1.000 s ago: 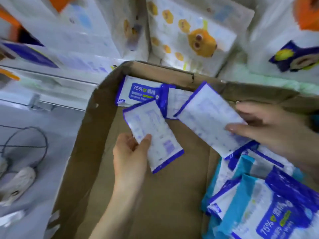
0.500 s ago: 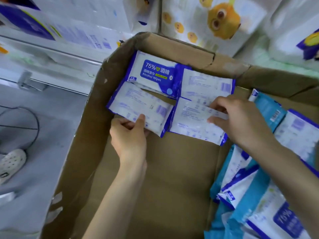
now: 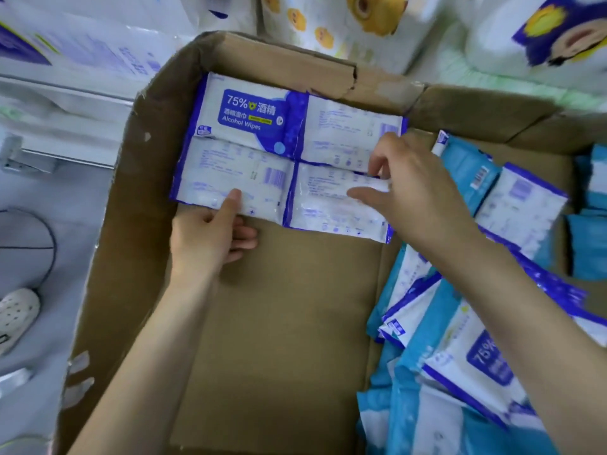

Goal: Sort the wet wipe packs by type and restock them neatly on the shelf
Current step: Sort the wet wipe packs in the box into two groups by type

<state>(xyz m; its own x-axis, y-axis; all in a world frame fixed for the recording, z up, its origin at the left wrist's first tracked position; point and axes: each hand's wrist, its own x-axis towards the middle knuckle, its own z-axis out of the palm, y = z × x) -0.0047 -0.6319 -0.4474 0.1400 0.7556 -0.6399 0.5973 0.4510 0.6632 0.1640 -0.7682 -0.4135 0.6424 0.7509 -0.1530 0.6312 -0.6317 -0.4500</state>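
Your left hand point(image 3: 210, 234) pinches the left pack point(image 3: 230, 178) at its near edge, thumb on top, fingers under. Your right hand point(image 3: 410, 195) pinches the right pack point(image 3: 328, 208) at its far-right corner. Both lie flat in the cardboard box point(image 3: 262, 323), edges touching between your grips. Back-row packs point(image 3: 249, 116) sit just beyond your fingertips.

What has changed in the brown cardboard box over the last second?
The left hand and right hand lowered their white, blue-edged wipe packs from tilted in the air to flat on the cardboard box floor, in front of the two far packs. They still hold them: near-left pack, near-right pack. The far packs and the heap of blue packs at right stayed.
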